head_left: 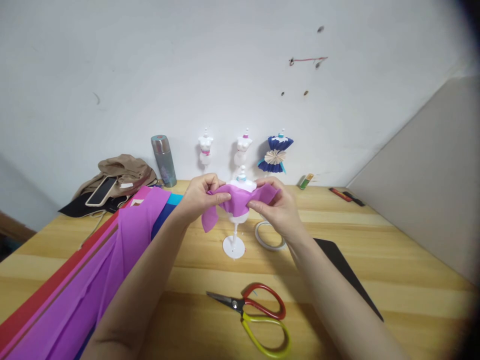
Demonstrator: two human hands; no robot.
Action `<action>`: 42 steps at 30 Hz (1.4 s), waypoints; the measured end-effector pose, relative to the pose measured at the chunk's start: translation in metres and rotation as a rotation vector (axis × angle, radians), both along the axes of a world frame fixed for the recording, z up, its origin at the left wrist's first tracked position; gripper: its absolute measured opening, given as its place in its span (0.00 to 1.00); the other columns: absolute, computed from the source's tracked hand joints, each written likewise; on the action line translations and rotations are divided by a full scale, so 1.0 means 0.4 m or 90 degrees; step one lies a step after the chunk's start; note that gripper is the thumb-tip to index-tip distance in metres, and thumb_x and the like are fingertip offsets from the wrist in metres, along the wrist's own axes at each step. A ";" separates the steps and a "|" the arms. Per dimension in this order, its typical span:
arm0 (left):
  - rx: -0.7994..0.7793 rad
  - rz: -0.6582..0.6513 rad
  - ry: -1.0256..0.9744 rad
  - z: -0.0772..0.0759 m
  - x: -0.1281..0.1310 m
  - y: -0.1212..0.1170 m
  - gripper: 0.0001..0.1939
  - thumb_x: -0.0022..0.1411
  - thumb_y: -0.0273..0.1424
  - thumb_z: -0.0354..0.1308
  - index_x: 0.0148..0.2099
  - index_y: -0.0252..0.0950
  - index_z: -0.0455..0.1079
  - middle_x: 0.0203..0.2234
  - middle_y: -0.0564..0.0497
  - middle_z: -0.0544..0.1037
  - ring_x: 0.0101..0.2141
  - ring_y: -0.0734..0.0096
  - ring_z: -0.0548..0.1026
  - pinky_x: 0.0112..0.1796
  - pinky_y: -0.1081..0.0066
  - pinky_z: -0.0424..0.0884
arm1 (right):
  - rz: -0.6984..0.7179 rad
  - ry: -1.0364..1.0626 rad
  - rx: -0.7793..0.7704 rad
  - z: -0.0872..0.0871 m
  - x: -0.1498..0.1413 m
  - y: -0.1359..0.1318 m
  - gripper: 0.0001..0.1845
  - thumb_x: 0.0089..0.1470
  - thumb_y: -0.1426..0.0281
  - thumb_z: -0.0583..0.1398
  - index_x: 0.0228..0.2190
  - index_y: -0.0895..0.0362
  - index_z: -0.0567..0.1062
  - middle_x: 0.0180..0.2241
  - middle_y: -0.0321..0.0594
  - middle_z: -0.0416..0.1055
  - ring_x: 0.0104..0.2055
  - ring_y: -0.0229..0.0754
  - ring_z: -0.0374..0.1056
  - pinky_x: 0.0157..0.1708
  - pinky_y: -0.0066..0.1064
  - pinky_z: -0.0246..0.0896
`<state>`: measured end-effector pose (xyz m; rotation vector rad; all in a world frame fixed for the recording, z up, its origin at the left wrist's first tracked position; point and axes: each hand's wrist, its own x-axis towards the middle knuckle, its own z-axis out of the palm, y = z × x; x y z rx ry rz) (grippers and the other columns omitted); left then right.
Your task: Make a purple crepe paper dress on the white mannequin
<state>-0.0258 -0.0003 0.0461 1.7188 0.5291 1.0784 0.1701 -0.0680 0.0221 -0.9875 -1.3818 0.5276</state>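
A small white mannequin [236, 227] stands on a round base at the middle of the wooden table [393, 260]. A strip of purple crepe paper [240, 197] is wrapped across its chest. My left hand [200, 195] pinches the strip's left part, where a loose end hangs down. My right hand [279, 207] pinches the strip's right end beside the mannequin. Both hands are closed on the paper.
Scissors with red and yellow handles [258, 315] lie near the front. A tape roll [268, 235] lies behind my right hand, a black sheet [345, 270] under my right forearm. Coloured paper sheets [86, 285] cover the left. Three small mannequins [243, 147], a flask [164, 160] and a phone [101, 190] line the back.
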 end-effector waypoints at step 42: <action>0.155 0.105 0.124 0.049 -0.008 -0.048 0.20 0.49 0.30 0.62 0.21 0.38 0.50 0.16 0.60 0.55 0.21 0.80 0.53 0.23 0.75 0.51 | -0.085 -0.018 -0.104 0.033 -0.023 -0.041 0.16 0.42 0.63 0.66 0.36 0.54 0.74 0.30 0.37 0.72 0.31 0.43 0.66 0.30 0.35 0.62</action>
